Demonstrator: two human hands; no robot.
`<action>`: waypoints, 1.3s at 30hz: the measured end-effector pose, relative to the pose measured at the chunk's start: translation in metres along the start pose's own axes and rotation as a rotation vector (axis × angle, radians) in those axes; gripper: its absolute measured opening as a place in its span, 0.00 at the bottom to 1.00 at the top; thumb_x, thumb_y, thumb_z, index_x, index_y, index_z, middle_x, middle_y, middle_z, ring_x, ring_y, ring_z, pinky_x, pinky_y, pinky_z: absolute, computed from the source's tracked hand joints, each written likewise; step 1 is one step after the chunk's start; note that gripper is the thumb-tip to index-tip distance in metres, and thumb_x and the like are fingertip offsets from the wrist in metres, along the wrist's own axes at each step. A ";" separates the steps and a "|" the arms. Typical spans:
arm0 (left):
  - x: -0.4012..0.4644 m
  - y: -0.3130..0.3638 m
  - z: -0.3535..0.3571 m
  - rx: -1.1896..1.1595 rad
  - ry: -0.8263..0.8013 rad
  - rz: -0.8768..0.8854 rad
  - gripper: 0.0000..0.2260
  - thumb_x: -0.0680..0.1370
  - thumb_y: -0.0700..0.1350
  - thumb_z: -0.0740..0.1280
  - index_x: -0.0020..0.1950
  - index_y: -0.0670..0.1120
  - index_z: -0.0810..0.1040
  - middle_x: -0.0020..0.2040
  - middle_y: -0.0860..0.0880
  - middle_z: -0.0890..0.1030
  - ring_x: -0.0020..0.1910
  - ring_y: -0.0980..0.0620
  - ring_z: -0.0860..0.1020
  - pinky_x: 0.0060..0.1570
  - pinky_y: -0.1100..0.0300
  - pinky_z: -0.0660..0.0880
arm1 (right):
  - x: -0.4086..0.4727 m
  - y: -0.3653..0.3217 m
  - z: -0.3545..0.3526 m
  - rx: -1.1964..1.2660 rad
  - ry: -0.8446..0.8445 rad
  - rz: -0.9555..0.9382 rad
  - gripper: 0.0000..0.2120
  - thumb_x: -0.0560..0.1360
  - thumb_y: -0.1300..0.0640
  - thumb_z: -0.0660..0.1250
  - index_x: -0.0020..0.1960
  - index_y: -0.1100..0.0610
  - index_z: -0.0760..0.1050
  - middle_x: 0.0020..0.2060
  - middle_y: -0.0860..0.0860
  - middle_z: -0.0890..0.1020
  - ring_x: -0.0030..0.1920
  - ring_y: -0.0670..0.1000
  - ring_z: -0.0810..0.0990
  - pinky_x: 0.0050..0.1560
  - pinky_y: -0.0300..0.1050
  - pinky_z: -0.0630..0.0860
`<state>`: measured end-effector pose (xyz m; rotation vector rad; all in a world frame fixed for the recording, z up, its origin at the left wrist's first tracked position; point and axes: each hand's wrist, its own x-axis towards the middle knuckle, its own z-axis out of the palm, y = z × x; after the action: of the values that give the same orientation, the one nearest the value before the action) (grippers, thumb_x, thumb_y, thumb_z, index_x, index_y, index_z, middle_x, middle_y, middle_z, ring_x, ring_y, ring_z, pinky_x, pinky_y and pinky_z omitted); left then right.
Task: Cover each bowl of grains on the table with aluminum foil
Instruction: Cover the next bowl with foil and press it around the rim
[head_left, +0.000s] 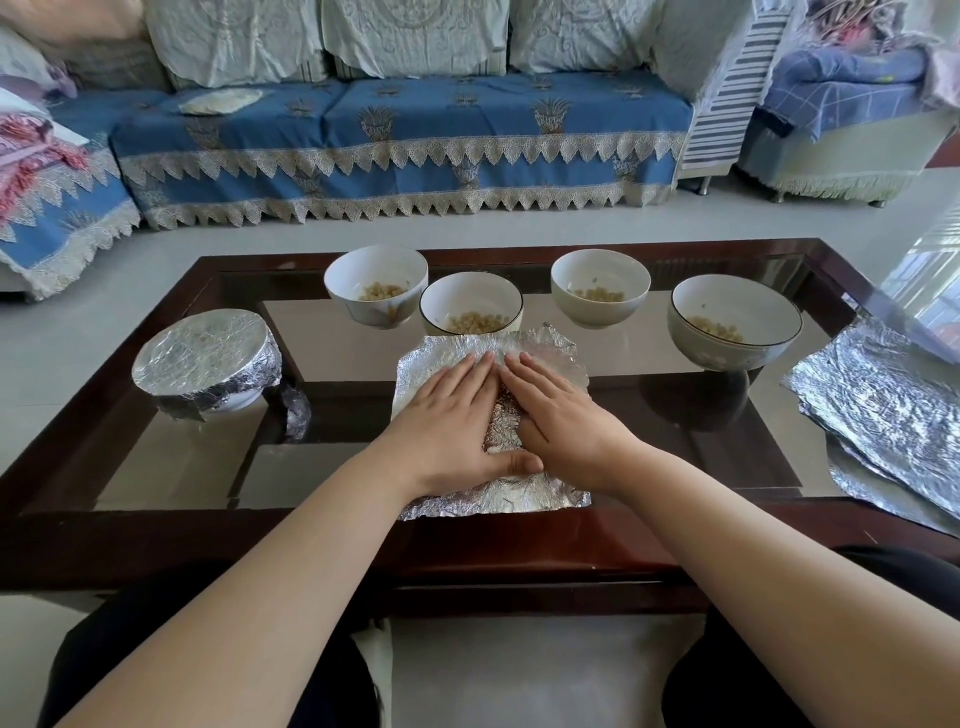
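A crumpled sheet of aluminum foil (540, 353) lies flat on the glass table (156, 447) in front of me. My left hand (447, 421) and my right hand (561, 415) rest palm down on it, side by side, fingers extended and thumbs touching. Several uncovered white bowls holding yellowish grains stand behind the sheet: one at the back left (375, 286), one just beyond the foil (470, 306), one at the back right (600, 286) and a larger one at the right (735, 325). A foil-covered bowl (205, 356) sits at the left.
A stack of spare foil sheets (883, 400) lies at the table's right edge. A small scrap of foil (297, 410) rests beside the covered bowl. The table has a dark wooden frame. A blue-covered sofa (395, 140) stands beyond it.
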<state>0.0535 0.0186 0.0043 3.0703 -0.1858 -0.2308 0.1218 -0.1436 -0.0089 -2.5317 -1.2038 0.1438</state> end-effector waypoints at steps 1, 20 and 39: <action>0.000 0.000 0.000 0.000 -0.002 -0.001 0.56 0.63 0.79 0.41 0.80 0.44 0.35 0.80 0.49 0.35 0.78 0.55 0.33 0.77 0.55 0.35 | 0.000 0.000 0.001 -0.006 -0.003 0.004 0.32 0.77 0.52 0.47 0.80 0.58 0.48 0.80 0.52 0.49 0.79 0.46 0.42 0.70 0.31 0.33; -0.001 0.003 0.002 -0.071 0.000 -0.023 0.54 0.68 0.78 0.51 0.80 0.46 0.36 0.81 0.51 0.37 0.79 0.53 0.34 0.76 0.54 0.37 | 0.019 -0.001 -0.007 0.184 0.026 0.133 0.27 0.80 0.59 0.55 0.78 0.56 0.56 0.77 0.51 0.62 0.77 0.49 0.56 0.72 0.38 0.49; 0.004 -0.002 0.003 -0.058 -0.019 -0.012 0.54 0.66 0.79 0.51 0.81 0.49 0.38 0.81 0.55 0.38 0.79 0.49 0.42 0.76 0.47 0.47 | -0.016 0.010 -0.025 0.416 -0.246 0.093 0.58 0.56 0.25 0.67 0.78 0.38 0.42 0.79 0.42 0.43 0.78 0.48 0.49 0.76 0.53 0.55</action>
<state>0.0575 0.0196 0.0002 3.0138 -0.1592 -0.2614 0.1243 -0.1682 0.0103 -2.2442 -1.0102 0.6717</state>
